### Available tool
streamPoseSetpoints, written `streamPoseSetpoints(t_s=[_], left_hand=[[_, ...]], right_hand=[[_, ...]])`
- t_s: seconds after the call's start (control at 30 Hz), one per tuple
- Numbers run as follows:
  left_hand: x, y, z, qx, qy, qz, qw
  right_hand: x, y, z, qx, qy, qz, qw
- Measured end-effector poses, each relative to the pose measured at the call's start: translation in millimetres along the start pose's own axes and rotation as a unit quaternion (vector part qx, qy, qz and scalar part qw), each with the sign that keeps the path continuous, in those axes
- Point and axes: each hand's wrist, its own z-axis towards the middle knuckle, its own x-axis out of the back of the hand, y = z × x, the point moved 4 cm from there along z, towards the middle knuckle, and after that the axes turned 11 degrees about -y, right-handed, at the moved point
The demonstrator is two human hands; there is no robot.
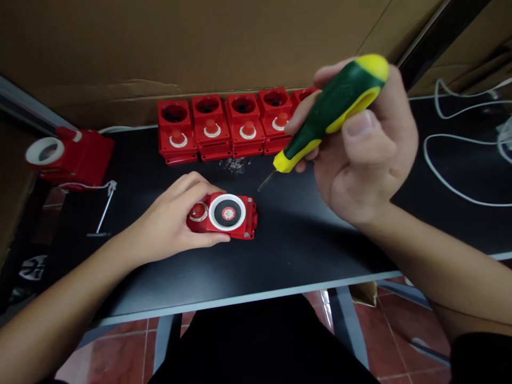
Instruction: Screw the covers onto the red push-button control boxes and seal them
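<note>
My left hand (182, 221) is closed around a red alarm box (242, 226) lying on the black tabletop. A white ring with a dark round disc (228, 212) is on the box's face, and a red dome button (198, 211) shows between my thumb and fingers. Two screw heads are visible at the box's right corners. Raised above the table to the right, my right hand (364, 144) grips a green and yellow screwdriver (334, 109). Its thin shaft points down and left, and the tip is apart from the box.
Several red boxes (210, 144) with round openings and dome buttons stand along the back cardboard wall (200, 42). Pale debris (236, 165) lies before them. Another red box (86, 160) and a T-shaped metal tool (104, 213) are at left, white cables (452, 184) at right.
</note>
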Motion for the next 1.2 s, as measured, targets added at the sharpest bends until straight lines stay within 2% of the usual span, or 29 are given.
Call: streamPoseSetpoints(t_s=[0.07,0.2,0.4,0.53,0.73,0.83,0.9,1.03,1.2], left_hand=[[0.2,3,0,0.004,-0.005,-0.003,1.0],[0.3,6,3,0.014,-0.017,-0.004,1.0],[-0.5,7,3,0.008,-0.019,-0.005,1.0],[-0.4,7,3,0.007,-0.017,-0.009,1.0],[-0.1,6,4,0.017,-0.021,-0.023,0.999],[-0.9,6,4,0.017,-0.023,-0.026,0.999],[-0.8,5,3,0.016,-0.024,-0.028,0.999],[0.1,4,3,0.026,-0.029,-0.038,0.999],[0.7,4,4,0.031,-0.024,-0.043,0.998]], right_hand=[[-2,1,-1,0.001,-0.003,0.003,1.0],[-7,5,-6,-0.041,-0.02,-0.016,0.999],[-11,1,-9,-0.014,-0.055,0.026,0.998],[-9,6,-10,-0.052,-0.042,-0.025,0.997],[-12,10,-7,0.025,-0.077,-0.019,0.996],[-12,7,-6,0.022,-0.091,-0.02,0.995],[-12,4,-6,0.01,-0.118,-0.02,0.993],[-16,-8,-2,0.036,-0.213,-0.041,0.976],[-21,-21,17,0.001,-0.292,-0.094,0.952]])
